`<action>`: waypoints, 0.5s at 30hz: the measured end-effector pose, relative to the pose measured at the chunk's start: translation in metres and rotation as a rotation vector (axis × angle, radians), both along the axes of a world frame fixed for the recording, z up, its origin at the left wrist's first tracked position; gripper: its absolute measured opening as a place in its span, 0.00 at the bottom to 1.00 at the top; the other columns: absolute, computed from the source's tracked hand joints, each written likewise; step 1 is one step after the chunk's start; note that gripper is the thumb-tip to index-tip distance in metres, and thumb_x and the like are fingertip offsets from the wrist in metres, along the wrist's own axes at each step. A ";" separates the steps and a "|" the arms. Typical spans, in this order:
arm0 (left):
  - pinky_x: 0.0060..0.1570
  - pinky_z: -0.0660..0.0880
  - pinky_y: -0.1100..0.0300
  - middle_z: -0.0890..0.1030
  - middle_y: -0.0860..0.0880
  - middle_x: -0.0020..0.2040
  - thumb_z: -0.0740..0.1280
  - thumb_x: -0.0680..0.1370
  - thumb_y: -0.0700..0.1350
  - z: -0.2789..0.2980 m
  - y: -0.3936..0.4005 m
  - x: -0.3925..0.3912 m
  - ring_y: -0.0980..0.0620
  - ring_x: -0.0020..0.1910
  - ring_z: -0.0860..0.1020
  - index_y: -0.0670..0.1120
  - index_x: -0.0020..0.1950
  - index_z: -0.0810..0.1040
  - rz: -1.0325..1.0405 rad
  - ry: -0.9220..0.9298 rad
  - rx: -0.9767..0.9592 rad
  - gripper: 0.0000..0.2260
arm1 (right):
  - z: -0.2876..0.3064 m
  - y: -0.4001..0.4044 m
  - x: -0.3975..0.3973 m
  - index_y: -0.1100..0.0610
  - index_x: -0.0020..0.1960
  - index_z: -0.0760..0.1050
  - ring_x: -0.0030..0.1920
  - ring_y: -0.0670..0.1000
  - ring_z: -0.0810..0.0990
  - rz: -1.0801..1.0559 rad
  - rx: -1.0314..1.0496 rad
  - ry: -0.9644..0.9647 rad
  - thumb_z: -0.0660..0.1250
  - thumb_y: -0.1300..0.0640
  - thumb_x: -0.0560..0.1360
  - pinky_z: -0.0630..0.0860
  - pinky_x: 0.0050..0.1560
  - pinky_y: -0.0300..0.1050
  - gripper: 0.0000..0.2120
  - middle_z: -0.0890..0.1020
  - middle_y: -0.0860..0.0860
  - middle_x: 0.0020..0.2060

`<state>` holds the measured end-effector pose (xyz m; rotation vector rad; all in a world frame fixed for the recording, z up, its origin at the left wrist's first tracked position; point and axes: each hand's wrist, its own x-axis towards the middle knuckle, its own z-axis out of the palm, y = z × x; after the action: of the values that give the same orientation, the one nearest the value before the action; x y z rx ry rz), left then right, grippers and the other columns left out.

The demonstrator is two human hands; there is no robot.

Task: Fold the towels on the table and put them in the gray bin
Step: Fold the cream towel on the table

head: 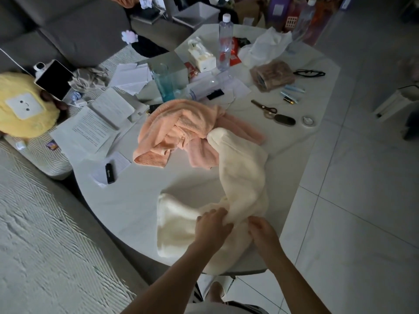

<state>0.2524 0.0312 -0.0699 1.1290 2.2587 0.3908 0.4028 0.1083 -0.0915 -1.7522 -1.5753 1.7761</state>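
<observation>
A long cream towel (242,177) lies crumpled along the near right side of the white table (127,200), its near end hanging over the front edge. My left hand (213,225) and my right hand (263,232) both grip its bunched near part, a short way apart. Behind it an orange towel (172,128) sits in a rumpled heap at the table's middle, with a pink towel (201,152) partly under it and under the cream towel's far end. A gray bin (197,14) stands on the floor beyond the table's far end.
Papers (90,130), a black lighter (110,173), a blue glass (164,82), a water bottle (225,41), a tissue box (201,55), scissors (264,108) and a key fob (285,120) crowd the far table. A sofa (45,223) lies left, tiled floor right.
</observation>
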 end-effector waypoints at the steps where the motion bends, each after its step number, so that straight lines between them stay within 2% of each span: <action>1: 0.55 0.71 0.54 0.82 0.49 0.53 0.67 0.75 0.54 0.006 0.002 0.004 0.46 0.54 0.78 0.51 0.59 0.79 0.001 -0.006 0.042 0.15 | 0.001 0.004 0.008 0.46 0.53 0.79 0.48 0.45 0.78 -0.014 0.020 -0.012 0.65 0.53 0.78 0.73 0.45 0.43 0.06 0.81 0.45 0.49; 3: 0.45 0.75 0.53 0.81 0.49 0.44 0.67 0.73 0.53 0.022 0.000 0.010 0.47 0.44 0.79 0.50 0.50 0.79 0.050 -0.153 0.158 0.09 | 0.003 0.011 0.022 0.47 0.56 0.77 0.53 0.48 0.78 -0.084 0.011 -0.009 0.64 0.51 0.79 0.76 0.52 0.49 0.07 0.80 0.46 0.53; 5: 0.40 0.78 0.52 0.82 0.51 0.40 0.66 0.72 0.53 0.042 -0.008 0.009 0.52 0.38 0.80 0.53 0.48 0.79 0.170 -0.462 0.242 0.08 | 0.007 0.017 0.027 0.49 0.52 0.78 0.53 0.55 0.79 -0.201 -0.078 0.047 0.63 0.52 0.80 0.77 0.58 0.58 0.06 0.81 0.52 0.53; 6: 0.43 0.80 0.53 0.84 0.51 0.42 0.66 0.72 0.53 0.050 -0.013 0.005 0.53 0.40 0.82 0.54 0.50 0.80 0.248 -0.660 0.281 0.10 | 0.009 0.019 0.025 0.50 0.49 0.80 0.52 0.58 0.79 -0.241 -0.134 0.077 0.63 0.53 0.80 0.77 0.59 0.59 0.07 0.83 0.55 0.51; 8: 0.54 0.81 0.45 0.86 0.46 0.52 0.68 0.73 0.49 0.055 -0.026 -0.006 0.45 0.51 0.84 0.51 0.58 0.82 0.429 -1.072 0.360 0.14 | 0.013 0.018 0.017 0.51 0.44 0.81 0.50 0.59 0.79 -0.256 -0.218 0.142 0.60 0.55 0.81 0.75 0.57 0.58 0.12 0.84 0.57 0.49; 9: 0.57 0.79 0.41 0.84 0.42 0.56 0.68 0.74 0.46 0.055 -0.032 -0.014 0.41 0.55 0.83 0.47 0.61 0.81 0.526 -1.228 0.392 0.16 | 0.015 0.015 0.011 0.51 0.44 0.83 0.49 0.58 0.81 -0.239 -0.267 0.196 0.59 0.54 0.82 0.75 0.56 0.57 0.15 0.85 0.57 0.49; 10: 0.60 0.77 0.39 0.83 0.39 0.58 0.67 0.75 0.42 0.053 -0.039 -0.022 0.38 0.57 0.81 0.44 0.64 0.79 0.602 -1.303 0.403 0.18 | 0.015 0.012 0.004 0.52 0.46 0.85 0.48 0.56 0.83 -0.232 -0.344 0.268 0.58 0.51 0.83 0.76 0.54 0.54 0.18 0.86 0.56 0.49; 12: 0.58 0.79 0.41 0.82 0.37 0.58 0.64 0.76 0.35 0.045 -0.052 -0.037 0.37 0.57 0.81 0.41 0.66 0.76 0.694 -1.231 0.365 0.18 | 0.014 0.004 -0.010 0.53 0.53 0.85 0.48 0.52 0.85 -0.215 -0.481 0.346 0.57 0.45 0.82 0.78 0.50 0.50 0.20 0.87 0.54 0.49; 15: 0.43 0.80 0.52 0.84 0.39 0.52 0.62 0.74 0.30 0.034 -0.071 -0.051 0.41 0.49 0.83 0.41 0.61 0.78 0.794 -0.989 0.318 0.17 | 0.012 -0.002 -0.023 0.57 0.58 0.83 0.56 0.58 0.83 -0.157 -0.559 0.320 0.62 0.47 0.80 0.77 0.58 0.54 0.17 0.85 0.58 0.54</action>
<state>0.2010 -0.0399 -0.0362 -0.0035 1.6271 1.3110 0.3798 0.1067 -0.0792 -1.6132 -0.8416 2.4186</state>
